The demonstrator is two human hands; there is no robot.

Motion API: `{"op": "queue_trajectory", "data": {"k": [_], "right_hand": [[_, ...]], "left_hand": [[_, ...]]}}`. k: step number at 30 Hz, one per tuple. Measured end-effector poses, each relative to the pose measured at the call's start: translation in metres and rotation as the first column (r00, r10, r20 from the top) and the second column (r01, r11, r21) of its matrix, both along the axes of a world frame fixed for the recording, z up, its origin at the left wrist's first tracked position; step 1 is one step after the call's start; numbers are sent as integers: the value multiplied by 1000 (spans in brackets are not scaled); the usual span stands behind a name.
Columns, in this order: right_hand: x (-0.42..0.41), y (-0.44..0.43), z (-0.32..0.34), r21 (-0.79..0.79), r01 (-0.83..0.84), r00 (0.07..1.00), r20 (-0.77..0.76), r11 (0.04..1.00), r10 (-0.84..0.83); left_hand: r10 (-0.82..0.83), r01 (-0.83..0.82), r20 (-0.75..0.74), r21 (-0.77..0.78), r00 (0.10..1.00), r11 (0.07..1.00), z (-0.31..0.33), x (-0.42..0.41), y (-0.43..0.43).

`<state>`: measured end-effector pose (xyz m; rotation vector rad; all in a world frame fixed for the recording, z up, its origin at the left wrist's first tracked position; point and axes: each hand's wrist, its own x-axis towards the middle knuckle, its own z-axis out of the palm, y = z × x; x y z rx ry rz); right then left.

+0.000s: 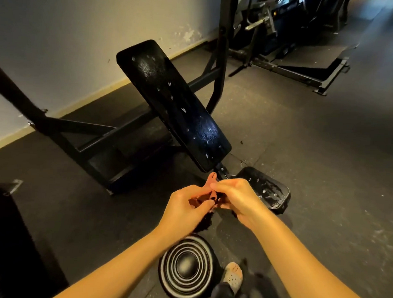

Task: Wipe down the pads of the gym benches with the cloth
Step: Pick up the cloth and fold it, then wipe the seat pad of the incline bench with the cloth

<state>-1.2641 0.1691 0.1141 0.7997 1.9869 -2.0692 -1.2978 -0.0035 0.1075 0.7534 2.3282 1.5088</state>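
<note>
Head view looks down on both hands meeting at the middle of the frame. The left hand [188, 207] and the right hand [240, 200] have their fingers curled inward and touch each other, pinching a small cloth [212, 180] between them. A reddish tip of it pokes up above the fingers, and a darker part hangs just under the left hand. How much of it is bunched inside the palms cannot be told.

Just beyond the hands, the inclined back pad [170, 98] of a gym bench rises away to the upper left, its black surface dotted with droplets and pale wet patches. Its lower end sits close above the fingertips. Just to the right of the right hand lies the smaller seat pad [266, 188], also speckled with drops. The black steel bench frame [83, 130] spreads out to the left of the hands and runs toward the pale wall [72, 42].

Below the forearms, near the person, is a round black disc with pale concentric rings [186, 265]. Beside it, to the right, is a foot in a light perforated clog [232, 276] on the dark rubber floor [314, 165]. Far beyond the right hand, another black machine [286, 24] stands in shadow.
</note>
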Motion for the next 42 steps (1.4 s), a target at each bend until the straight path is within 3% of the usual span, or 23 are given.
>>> {"op": "queue_trajectory", "data": {"k": [3, 5, 7, 9, 10, 12, 14, 15, 17, 19, 21, 24, 26, 29, 31, 33, 38, 40, 42], "right_hand": [[-27, 48, 1, 7, -83, 996, -39, 997, 83], [-43, 83, 10, -75, -197, 976, -106, 977, 189], [-56, 118, 18, -199, -296, 944, -212, 934, 254], [-68, 153, 23, -338, -284, 937, -299, 898, 184], [-71, 169, 22, -388, -235, 946, -301, 891, 119], [-72, 189, 7, -515, -90, 978, -206, 853, -21], [-68, 194, -12, -619, -44, 993, -116, 784, -36], [-68, 192, -24, -595, -29, 996, -89, 803, -30], [-76, 191, -44, -374, 22, 999, -26, 927, -34], [-88, 191, -57, -192, 184, 981, 92, 964, -169], [-97, 187, -70, -205, 286, 958, 101, 936, -270], [-109, 172, -95, -191, 203, 979, 34, 960, -201], [-118, 162, -114, -73, 215, 977, 29, 974, -213], [-139, 147, -151, 200, 164, 985, 26, 966, -173], [-152, 136, -176, 373, 107, 984, 95, 922, -153], [-159, 130, -197, 459, 66, 971, 173, 886, -162], [-151, 142, -245, 422, 2, 987, 144, 907, -70], [-147, 149, -271, 303, 124, 982, 102, 945, -162], [-145, 154, -303, 123, 260, 961, 70, 958, -269]], "left_hand": [[158, -163, 134, 24, 978, 986, -3, -45, 22], [166, -183, 450, -6, 878, 983, 0, -81, 47], [-114, 46, 749, 111, 653, 993, 2, -108, 70], [-359, 252, 785, 265, 504, 931, 3, -124, 89], [-385, 273, 781, 282, 491, 920, 2, -129, 99], [-299, 166, 795, 249, 527, 954, -2, -136, 118], [-208, 59, 795, 213, 570, 975, -7, -140, 137], [-157, 3, 803, 190, 575, 982, -8, -141, 146], [-31, -104, 800, 116, 599, 988, -19, -146, 157], [60, -195, 811, 67, 581, 978, -30, -152, 167], [129, -262, 825, 24, 550, 965, -43, -162, 175], [244, -341, 820, -64, 517, 938, -72, -192, 179], [232, -250, 807, -109, 543, 962, -94, -218, 178], [23, 70, 797, -82, 603, 994, -127, -260, 177], [-168, 349, 778, -70, 605, 934, -152, -285, 180], [-311, 566, 706, -152, 636, 810, -172, -298, 182], [-599, 823, 592, -218, 539, 525, -229, -320, 204], [-620, 827, 573, -211, 536, 521, -258, -327, 215], [-595, 803, 612, -116, 522, 585, -293, -326, 223]]}}
